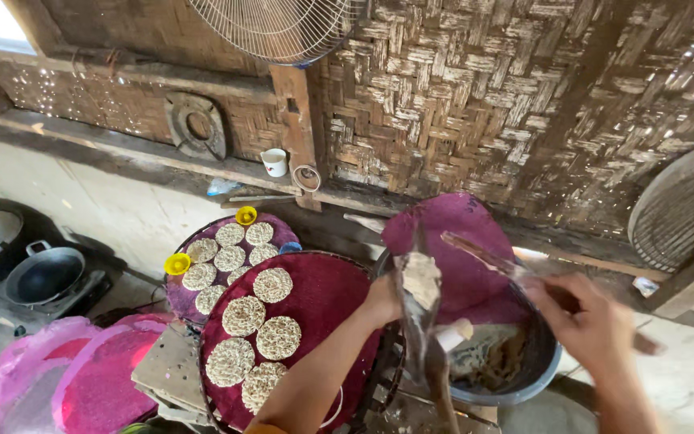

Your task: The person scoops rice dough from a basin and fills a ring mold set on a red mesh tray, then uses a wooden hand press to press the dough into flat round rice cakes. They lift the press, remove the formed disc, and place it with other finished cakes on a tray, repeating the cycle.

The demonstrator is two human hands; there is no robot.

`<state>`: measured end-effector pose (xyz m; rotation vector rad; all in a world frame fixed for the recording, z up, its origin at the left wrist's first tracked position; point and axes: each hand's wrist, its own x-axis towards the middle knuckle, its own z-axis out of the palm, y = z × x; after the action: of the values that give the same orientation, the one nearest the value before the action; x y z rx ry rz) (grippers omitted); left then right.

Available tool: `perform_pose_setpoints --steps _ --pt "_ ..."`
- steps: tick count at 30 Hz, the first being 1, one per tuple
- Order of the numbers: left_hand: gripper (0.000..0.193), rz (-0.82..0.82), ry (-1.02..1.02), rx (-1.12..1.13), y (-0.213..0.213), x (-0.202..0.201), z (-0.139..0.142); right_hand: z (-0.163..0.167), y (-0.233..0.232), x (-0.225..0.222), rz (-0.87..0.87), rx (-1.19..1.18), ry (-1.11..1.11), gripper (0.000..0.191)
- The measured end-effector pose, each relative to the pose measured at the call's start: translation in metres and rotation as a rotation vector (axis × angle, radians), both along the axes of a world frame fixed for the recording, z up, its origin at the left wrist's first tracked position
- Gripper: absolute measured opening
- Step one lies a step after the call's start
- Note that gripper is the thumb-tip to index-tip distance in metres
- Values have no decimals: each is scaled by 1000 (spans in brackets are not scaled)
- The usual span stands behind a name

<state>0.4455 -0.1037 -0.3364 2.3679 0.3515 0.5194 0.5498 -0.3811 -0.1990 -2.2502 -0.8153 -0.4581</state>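
- My left hand (383,301) has its grip closed around a long flat paddle (421,281) smeared with pale paste.
- My right hand (584,321) is clamped on a thin stick (483,255), blurred, its tip pointing at the paddle.
- Below both hands I see a dark basin (524,378) of grey batter, with a purple cloth (463,241) draped behind it.
- Left of the basin, a round purple-lined tray (323,289) holds pale round cakes (273,284).
- A second tray (182,297) of cakes lies beyond it.
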Motion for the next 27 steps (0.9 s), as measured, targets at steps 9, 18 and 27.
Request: perform_pose_setpoints --steps 9,18,27 --pt "44 -6 -167 -242 -12 13 12 -105 1 5 107 345 213 28" --pt "43 131 13 -267 -18 34 0 -113 22 -30 102 220 -397 22" --pt "44 21 76 12 -17 26 7 -117 19 7 63 282 361 33"
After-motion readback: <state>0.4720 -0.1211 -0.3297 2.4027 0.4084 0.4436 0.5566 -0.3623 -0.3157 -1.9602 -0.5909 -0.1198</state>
